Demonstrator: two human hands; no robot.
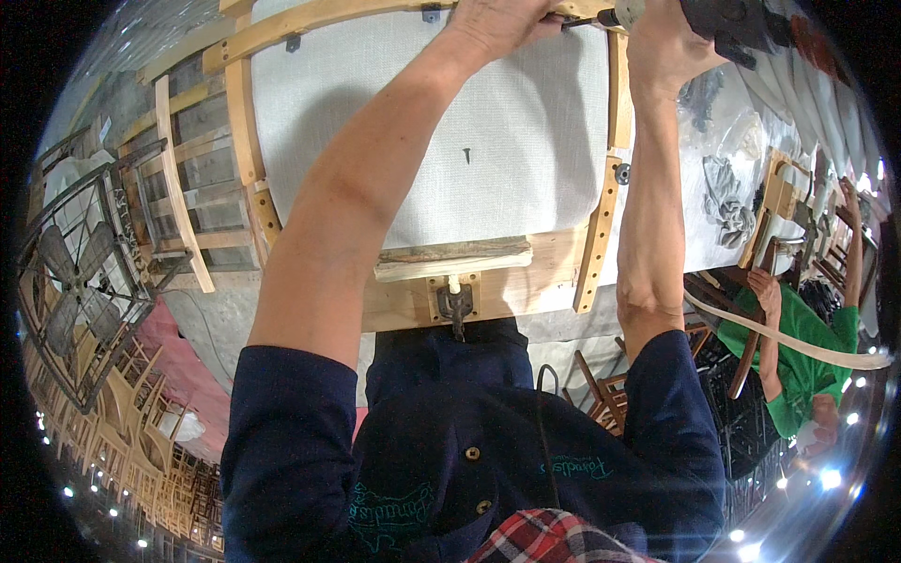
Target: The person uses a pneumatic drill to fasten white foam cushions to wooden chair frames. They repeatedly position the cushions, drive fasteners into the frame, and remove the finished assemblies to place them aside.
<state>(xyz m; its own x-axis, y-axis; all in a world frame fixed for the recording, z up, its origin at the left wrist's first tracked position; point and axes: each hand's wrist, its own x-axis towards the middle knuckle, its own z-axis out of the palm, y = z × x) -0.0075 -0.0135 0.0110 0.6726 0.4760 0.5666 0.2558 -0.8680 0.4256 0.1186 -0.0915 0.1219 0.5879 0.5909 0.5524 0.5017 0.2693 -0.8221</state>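
My right hand (668, 54) grips a dark power drill (737, 26) at the upper right. Its thin bit (584, 22) points left toward the curved wooden frame. Beside the bit's tip is my left hand (497, 26), fingers drawn together and partly cut off by the picture's top edge; what they pinch is hidden. Between my forearms lies a light grey upholstered seat pad (507, 103), surrounded by wooden frame rails (246, 131). A single dark screw (466, 156) rests on the fabric. Small dark brackets (293, 43) sit along the far rail.
A clamp (456, 302) with a wooden strip (455, 260) is at the near bench edge. A black fan (77, 258) stands left, near stacked wooden chair frames (141, 422). At right, a co-worker in a green shirt (812, 352) handles wooden parts; a pale hose (798, 349) curves nearby.
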